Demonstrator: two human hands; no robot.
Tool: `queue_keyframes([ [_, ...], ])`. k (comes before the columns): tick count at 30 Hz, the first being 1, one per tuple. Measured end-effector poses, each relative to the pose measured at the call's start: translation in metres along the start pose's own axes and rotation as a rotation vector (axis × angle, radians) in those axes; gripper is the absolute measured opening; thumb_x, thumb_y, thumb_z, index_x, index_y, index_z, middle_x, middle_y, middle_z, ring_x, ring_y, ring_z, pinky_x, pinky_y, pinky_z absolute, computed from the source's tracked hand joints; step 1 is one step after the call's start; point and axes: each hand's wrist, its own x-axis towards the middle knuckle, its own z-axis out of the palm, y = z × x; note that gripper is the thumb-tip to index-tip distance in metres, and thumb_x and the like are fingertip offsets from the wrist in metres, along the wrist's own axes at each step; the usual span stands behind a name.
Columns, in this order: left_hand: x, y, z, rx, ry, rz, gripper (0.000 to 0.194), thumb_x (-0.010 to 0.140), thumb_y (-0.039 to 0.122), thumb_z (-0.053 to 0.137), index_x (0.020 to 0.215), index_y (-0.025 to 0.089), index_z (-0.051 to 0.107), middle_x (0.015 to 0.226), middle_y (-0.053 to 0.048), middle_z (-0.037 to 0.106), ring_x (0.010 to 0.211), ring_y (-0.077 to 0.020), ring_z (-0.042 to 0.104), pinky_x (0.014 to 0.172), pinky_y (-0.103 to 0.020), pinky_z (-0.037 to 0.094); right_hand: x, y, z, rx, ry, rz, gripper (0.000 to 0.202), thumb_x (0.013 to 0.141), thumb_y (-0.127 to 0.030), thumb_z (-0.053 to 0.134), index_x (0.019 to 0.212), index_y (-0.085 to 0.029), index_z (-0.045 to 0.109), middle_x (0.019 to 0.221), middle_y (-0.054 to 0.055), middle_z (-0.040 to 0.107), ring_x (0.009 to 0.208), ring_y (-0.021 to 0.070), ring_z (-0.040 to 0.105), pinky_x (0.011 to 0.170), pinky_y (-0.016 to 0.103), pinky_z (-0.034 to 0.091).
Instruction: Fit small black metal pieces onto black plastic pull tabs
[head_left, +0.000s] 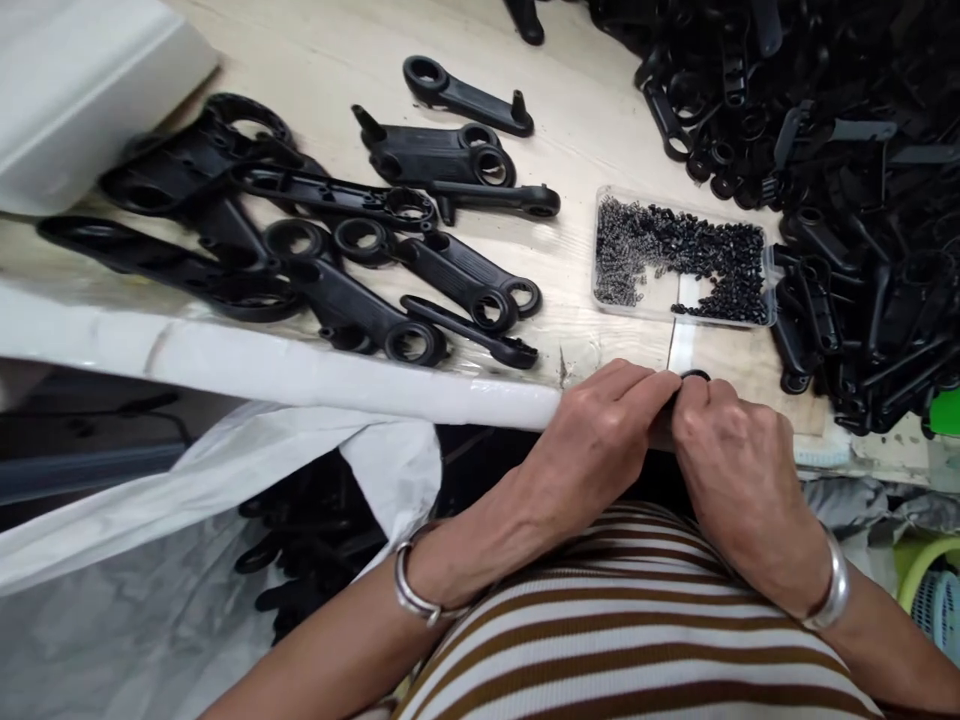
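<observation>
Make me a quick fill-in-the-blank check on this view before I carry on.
1. A dark part shows between the left hand and right hand, whose wrists each wear a ____-coloured bracelet.
2. In the clear box, the grey pieces lie mostly toward the picture's ____.
3. The striped top combines brown with ____.

Missing words: silver; left; white.

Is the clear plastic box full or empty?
Partly full: small black pieces and grey pieces lie in the box, but bare floor shows.
</observation>
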Motion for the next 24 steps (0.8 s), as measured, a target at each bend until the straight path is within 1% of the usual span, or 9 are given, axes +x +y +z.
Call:
queue_keyframes([
  [2,-0.001,0.000,0.000,-0.008,0.015,-0.004,0.028,0.084,-0.002,0.046,0.095,0.017,0.064,0.084,-0.001,0.069,0.078,-0.0131,0.064,0.071,-0.023,0.053,0.002,0.003,0.004,0.080,-0.015,0.029,0.026,0.076,0.006,0.043,0.071,-0.014,0.059,0.061,0.010,0.062,0.045,0.0185,0.058,0.040,0.027,0.029],
  [3,-0.001,0.000,0.001,-0.013,0.029,-0.002,0.026,0.085,0.000,0.048,0.097,0.017,0.064,0.085,-0.002,0.070,0.080,-0.0135,0.065,0.072,-0.024,0.053,0.002,0.009,0.008,0.187,-0.018,0.039,0.024,0.078,0.003,0.046,0.070,-0.014,0.060,0.060,0.009,0.063,0.045,0.0183,0.058,0.041,0.027,0.031],
  [6,-0.002,0.000,0.002,-0.029,0.053,-0.004,0.018,0.086,0.005,0.056,0.099,0.015,0.064,0.088,-0.003,0.071,0.083,-0.0144,0.067,0.075,-0.023,0.054,-0.002,0.034,0.027,0.738,-0.030,0.113,0.017,0.085,-0.014,0.056,0.071,-0.016,0.065,0.058,0.003,0.065,0.049,0.0149,0.061,0.048,0.025,0.044],
  [8,-0.002,0.000,0.004,-0.044,0.065,-0.016,0.017,0.086,0.006,0.058,0.099,0.015,0.064,0.088,-0.004,0.072,0.083,-0.0141,0.068,0.075,-0.023,0.055,-0.008,0.047,0.039,1.126,-0.047,0.253,0.017,0.088,-0.026,0.058,0.080,-0.017,0.069,0.061,0.001,0.068,0.051,0.0133,0.064,0.052,0.023,0.051],
  [9,-0.002,0.000,0.004,-0.051,0.071,-0.023,0.017,0.086,0.006,0.059,0.099,0.015,0.065,0.089,-0.003,0.072,0.082,-0.0140,0.068,0.075,-0.023,0.055,-0.011,0.051,0.043,1.264,-0.036,0.326,0.019,0.087,-0.031,0.060,0.083,-0.017,0.070,0.063,0.001,0.069,0.051,0.0131,0.065,0.052,0.023,0.053],
  [11,-0.002,0.001,0.006,-0.053,0.088,-0.032,0.018,0.085,0.006,0.059,0.099,0.016,0.065,0.089,-0.003,0.073,0.080,-0.0140,0.068,0.074,-0.023,0.055,-0.017,0.051,0.049,1.422,0.014,0.440,0.024,0.085,-0.038,0.064,0.086,-0.015,0.071,0.066,0.003,0.071,0.052,0.0134,0.066,0.053,0.024,0.056],
  [13,-0.002,0.002,0.008,-0.044,0.095,-0.040,0.020,0.084,0.006,0.060,0.099,0.016,0.065,0.089,-0.003,0.073,0.080,-0.0139,0.069,0.073,-0.023,0.056,-0.022,0.047,0.053,1.464,0.065,0.491,0.025,0.083,-0.039,0.066,0.087,-0.015,0.072,0.068,0.003,0.071,0.053,0.0133,0.066,0.054,0.025,0.058],
  [16,-0.002,0.003,0.009,-0.033,0.094,-0.034,0.019,0.083,0.004,0.061,0.098,0.015,0.065,0.089,-0.004,0.073,0.080,-0.0137,0.069,0.073,-0.022,0.056,-0.023,0.041,0.055,1.398,0.088,0.478,0.022,0.085,-0.036,0.064,0.091,-0.017,0.073,0.070,0.002,0.071,0.054,0.0126,0.066,0.055,0.024,0.057],
  [24,-0.001,0.003,0.009,-0.038,0.091,-0.009,0.016,0.087,0.007,0.057,0.099,0.016,0.064,0.089,-0.003,0.072,0.082,-0.0132,0.068,0.074,-0.023,0.056,-0.009,0.047,0.049,0.985,0.090,0.182,0.017,0.090,-0.026,0.056,0.083,-0.017,0.069,0.059,-0.001,0.065,0.049,0.0114,0.061,0.054,0.022,0.045],
])
